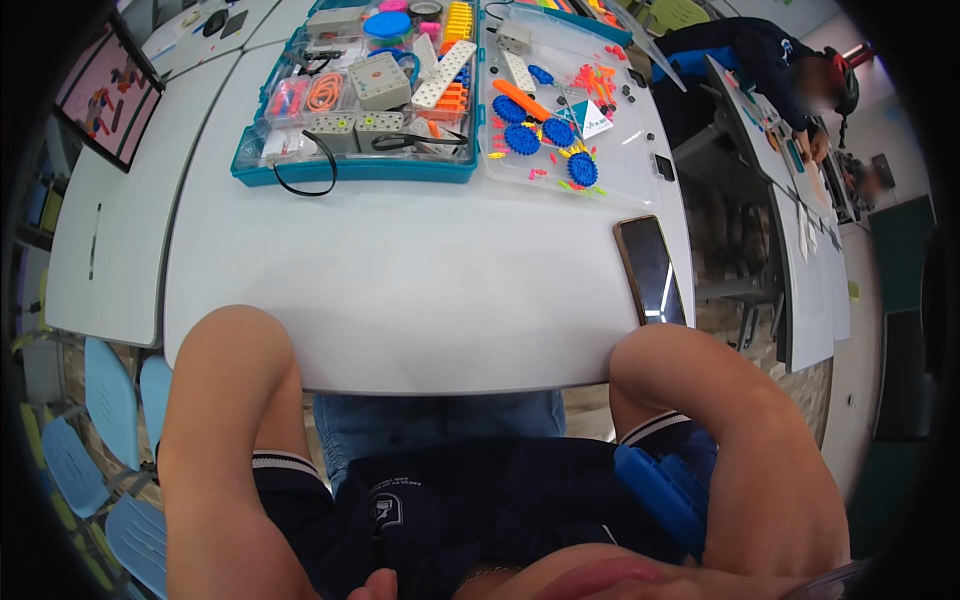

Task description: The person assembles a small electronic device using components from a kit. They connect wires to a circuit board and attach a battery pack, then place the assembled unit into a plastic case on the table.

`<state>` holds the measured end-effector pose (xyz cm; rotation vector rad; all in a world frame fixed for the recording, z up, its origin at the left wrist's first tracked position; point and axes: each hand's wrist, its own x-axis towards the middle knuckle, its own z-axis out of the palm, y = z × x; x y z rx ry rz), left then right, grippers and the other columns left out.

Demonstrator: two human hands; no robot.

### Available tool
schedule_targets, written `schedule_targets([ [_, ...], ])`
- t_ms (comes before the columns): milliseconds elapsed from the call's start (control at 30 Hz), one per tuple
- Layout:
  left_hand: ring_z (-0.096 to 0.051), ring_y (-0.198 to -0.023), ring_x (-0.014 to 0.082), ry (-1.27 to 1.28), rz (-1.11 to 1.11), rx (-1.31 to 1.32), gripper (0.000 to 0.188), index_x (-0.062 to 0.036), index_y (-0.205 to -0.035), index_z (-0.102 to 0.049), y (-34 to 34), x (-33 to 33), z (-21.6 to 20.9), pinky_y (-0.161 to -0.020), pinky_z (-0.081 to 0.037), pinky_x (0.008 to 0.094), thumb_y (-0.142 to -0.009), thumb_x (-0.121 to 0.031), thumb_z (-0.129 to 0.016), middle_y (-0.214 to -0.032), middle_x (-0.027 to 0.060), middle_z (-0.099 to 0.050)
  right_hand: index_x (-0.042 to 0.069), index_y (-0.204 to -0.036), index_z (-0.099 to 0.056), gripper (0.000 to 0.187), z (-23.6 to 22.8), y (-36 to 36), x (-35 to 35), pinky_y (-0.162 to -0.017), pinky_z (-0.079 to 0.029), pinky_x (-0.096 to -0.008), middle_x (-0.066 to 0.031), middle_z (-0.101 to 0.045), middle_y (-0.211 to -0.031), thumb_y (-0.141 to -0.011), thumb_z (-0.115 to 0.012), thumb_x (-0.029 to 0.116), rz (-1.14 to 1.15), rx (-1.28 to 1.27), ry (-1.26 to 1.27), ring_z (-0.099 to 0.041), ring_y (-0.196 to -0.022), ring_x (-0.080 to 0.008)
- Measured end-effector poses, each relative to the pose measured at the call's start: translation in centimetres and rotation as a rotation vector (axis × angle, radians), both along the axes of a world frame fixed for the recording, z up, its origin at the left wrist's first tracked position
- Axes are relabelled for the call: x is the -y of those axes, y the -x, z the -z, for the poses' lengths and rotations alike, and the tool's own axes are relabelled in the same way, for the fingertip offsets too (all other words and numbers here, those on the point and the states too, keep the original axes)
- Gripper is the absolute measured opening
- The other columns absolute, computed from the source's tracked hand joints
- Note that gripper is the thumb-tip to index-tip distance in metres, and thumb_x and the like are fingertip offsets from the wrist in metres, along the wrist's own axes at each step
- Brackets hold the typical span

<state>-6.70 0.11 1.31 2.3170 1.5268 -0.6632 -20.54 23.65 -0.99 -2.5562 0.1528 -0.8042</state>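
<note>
Both my elbows rest at the near edge of the white table (420,290), with the forearms folded back toward me. A fingertip or two of what seems to be my left hand (375,586) shows at the lower edge; the rest is cut off, so its grip cannot be told. My right hand is out of the picture. A dark phone (652,268) lies beside my right elbow. Farther off stands an open teal kit case (350,178) full of grey blocks, white perforated beams and coloured parts. Its clear lid (630,185) holds blue gears (521,139) and small bright connectors.
A black cable (305,192) hangs over the case's front. At far left is a screen (110,90); a pen (95,240) lies on the adjoining table. Light blue chairs (108,400) stand lower left. Another person (770,80) works at a table on the right. A blue plastic piece (660,500) is by my chest.
</note>
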Motion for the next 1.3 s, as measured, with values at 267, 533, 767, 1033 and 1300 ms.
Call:
schedule_targets([
  [267, -0.067, -0.108, 0.0266, -0.427, -0.014, 0.605, 0.062, -0.0172, -0.111, -0.077, 8.8, 0.5, 3.8, -0.097, -0.05, 0.0412, -0.075, -0.068, -0.071, -0.096, 0.0025, -0.075, 0.01, -0.084, -0.072, 0.01, 2.2, 0.0, -3.5, -0.062, -0.053, -0.0362, -0.0059, -0.068, -0.072, -0.086, -0.076, 0.019, 0.171, -0.027, -0.254, -0.065, -0.063, -0.0286],
  [533, -0.066, -0.113, 0.0291, -0.711, -1.648, -0.406, 0.059, -0.0167, -0.139, -0.063, 22.3, 0.4, 11.8, -0.097, -0.051, 0.0411, -0.084, -0.03, -0.081, -0.124, 0.0104, -0.071, 0.004, -0.082, -0.068, 0.013, 2.2, -0.1, -6.3, -0.057, -0.047, -0.0297, -0.0103, -0.066, -0.071, -0.075, -0.075, 0.013, 0.405, -0.242, 0.049, -0.066, -0.066, -0.0231],
  [767, -0.066, -0.118, 0.0299, -0.564, -2.047, -0.174, 0.092, -0.0222, -0.155, -0.044, 27.1, 7.4, 14.8, -0.088, -0.057, 0.0398, -0.075, -0.034, -0.089, -0.142, 0.0165, -0.061, 0.001, -0.069, -0.059, 0.022, 1.3, 1.4, -6.3, -0.052, -0.036, -0.0268, -0.0016, -0.052, -0.061, -0.078, -0.073, 0.014, 0.422, -0.396, -0.203, -0.053, -0.053, -0.0127],
  [1033, -0.067, -0.112, 0.0334, -0.818, -1.817, -0.248, 0.103, -0.0235, -0.155, -0.042, 28.4, 10.4, 17.2, -0.09, -0.057, 0.0413, -0.065, -0.031, -0.091, -0.128, 0.0159, -0.064, -0.002, -0.079, -0.065, 0.022, 2.0, 1.0, -4.8, -0.053, -0.04, -0.0248, 0.0019, -0.048, -0.062, -0.078, -0.074, 0.019, 0.58, -0.491, -0.331, -0.055, -0.053, -0.0103],
  [1300, -0.059, -0.124, 0.0385, -1.177, -1.809, -0.58, 0.091, -0.0042, -0.143, -0.052, 24.4, 11.1, 10.6, -0.106, -0.048, 0.0422, -0.066, -0.037, -0.088, -0.131, 0.0231, -0.063, 0.009, -0.111, -0.067, 0.038, 5.3, 3.5, 1.2, -0.064, -0.052, -0.0426, -0.0078, -0.066, -0.076, -0.081, -0.077, 0.029, 1.148, -0.619, -0.436, -0.069, -0.071, -0.0304],
])
